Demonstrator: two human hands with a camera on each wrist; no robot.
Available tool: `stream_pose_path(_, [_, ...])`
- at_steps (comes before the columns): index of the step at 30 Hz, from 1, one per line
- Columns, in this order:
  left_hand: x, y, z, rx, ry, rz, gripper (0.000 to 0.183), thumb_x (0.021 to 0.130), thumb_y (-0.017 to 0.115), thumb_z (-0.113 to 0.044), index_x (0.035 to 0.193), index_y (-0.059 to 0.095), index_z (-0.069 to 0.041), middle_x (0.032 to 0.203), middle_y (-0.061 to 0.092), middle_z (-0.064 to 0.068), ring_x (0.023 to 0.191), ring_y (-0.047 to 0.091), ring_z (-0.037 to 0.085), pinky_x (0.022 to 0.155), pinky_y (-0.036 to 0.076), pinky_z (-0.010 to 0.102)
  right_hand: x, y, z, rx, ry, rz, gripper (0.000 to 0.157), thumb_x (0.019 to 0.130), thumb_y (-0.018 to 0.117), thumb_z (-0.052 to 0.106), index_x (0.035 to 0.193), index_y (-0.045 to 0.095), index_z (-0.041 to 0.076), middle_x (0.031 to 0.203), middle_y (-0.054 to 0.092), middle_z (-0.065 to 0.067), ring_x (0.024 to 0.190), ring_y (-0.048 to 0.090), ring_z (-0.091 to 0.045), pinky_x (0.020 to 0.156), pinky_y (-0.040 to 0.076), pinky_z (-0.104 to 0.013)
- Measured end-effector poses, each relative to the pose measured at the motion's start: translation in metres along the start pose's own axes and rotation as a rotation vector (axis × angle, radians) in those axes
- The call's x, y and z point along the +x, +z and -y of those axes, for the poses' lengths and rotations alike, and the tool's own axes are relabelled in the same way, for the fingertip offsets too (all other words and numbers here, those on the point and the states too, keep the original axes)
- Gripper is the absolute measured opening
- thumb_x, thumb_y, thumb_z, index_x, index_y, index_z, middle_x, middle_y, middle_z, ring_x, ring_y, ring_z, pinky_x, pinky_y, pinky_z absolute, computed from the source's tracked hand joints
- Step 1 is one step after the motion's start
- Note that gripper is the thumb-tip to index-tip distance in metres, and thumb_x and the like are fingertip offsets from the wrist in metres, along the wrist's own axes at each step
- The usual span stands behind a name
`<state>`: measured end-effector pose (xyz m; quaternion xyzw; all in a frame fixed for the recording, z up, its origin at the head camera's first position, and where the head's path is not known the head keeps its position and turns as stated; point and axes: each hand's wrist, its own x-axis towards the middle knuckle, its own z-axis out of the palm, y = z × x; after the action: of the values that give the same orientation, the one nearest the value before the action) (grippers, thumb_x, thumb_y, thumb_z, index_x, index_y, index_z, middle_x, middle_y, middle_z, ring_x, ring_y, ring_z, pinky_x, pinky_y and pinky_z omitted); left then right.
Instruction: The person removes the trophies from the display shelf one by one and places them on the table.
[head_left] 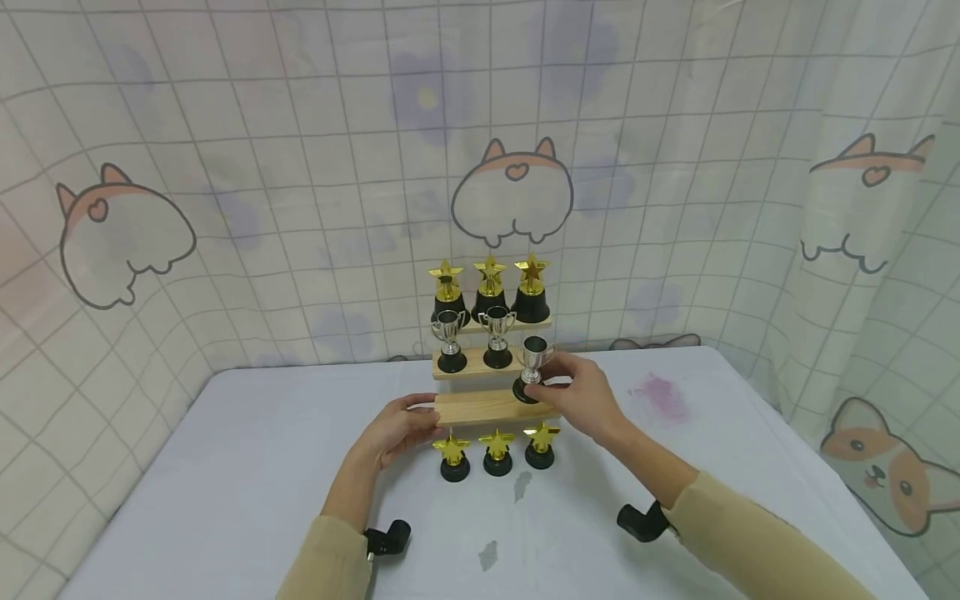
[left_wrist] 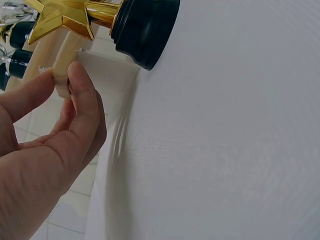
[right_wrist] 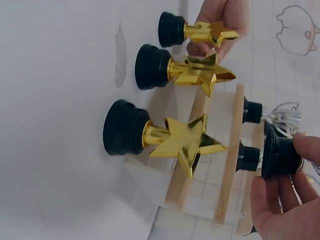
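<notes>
My right hand (head_left: pixel 585 396) pinches a small silver trophy cup (head_left: pixel 535 354) by its black base and stem. The cup is upright, just over the right end of the lowest wooden shelf (head_left: pixel 476 408) in the head view. At that shelf's left end, my left hand (head_left: pixel 397 429) grips the board between thumb and fingers, as the left wrist view shows. Two more silver trophy cups (head_left: pixel 497 327) stand on the left and middle of the second shelf (head_left: pixel 474 368). Three gold star trophies (head_left: pixel 497 450) with black bases stand on the table before the stand.
Three taller gold star trophies (head_left: pixel 491 287) occupy the top shelf. The stand sits near the back of a table (head_left: pixel 262 467) with a white cover. Behind hangs a checked curtain (head_left: pixel 315 208) with cartoon dogs. Grey patches and a pink stain mark the cover.
</notes>
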<state>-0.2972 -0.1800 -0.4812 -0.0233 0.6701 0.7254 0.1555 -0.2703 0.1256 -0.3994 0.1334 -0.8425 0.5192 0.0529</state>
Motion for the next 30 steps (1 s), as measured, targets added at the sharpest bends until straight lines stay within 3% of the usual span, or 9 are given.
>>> stream_pose_path(10, [-0.001,0.000,-0.001,0.005,0.001,0.004,0.054,0.099,0.063,-0.001,0.147,0.042,0.007,0.128,0.059,0.027,0.098,0.068,0.024,0.089,0.059,0.035,-0.020,0.009,0.004,0.063,-0.021,0.095,0.024,0.089,0.082,0.013,0.108,0.070,0.006,0.104,0.070,-0.004,0.103,0.066,-0.024,0.089,0.059,-0.033])
stream_pose_path(18, [-0.001,0.000,-0.001,-0.001,0.003,0.006,0.054,0.098,0.063,0.000,0.147,0.042,0.007,0.127,0.060,0.027,0.097,0.068,0.024,0.087,0.059,0.034,-0.037,0.015,0.007,0.100,0.016,0.142,0.023,0.089,0.081,0.012,0.107,0.069,0.004,0.104,0.070,-0.006,0.102,0.068,-0.025,0.085,0.060,-0.032])
stream_pose_path(30, [-0.001,0.000,-0.002,-0.007,-0.009,0.005,0.054,0.098,0.063,0.000,0.147,0.042,0.007,0.126,0.060,0.027,0.096,0.068,0.024,0.086,0.060,0.033,-0.054,0.034,0.002,0.109,-0.046,0.229,0.026,0.086,0.084,0.010,0.108,0.071,0.002,0.103,0.070,-0.006,0.099,0.069,-0.024,0.085,0.059,-0.028])
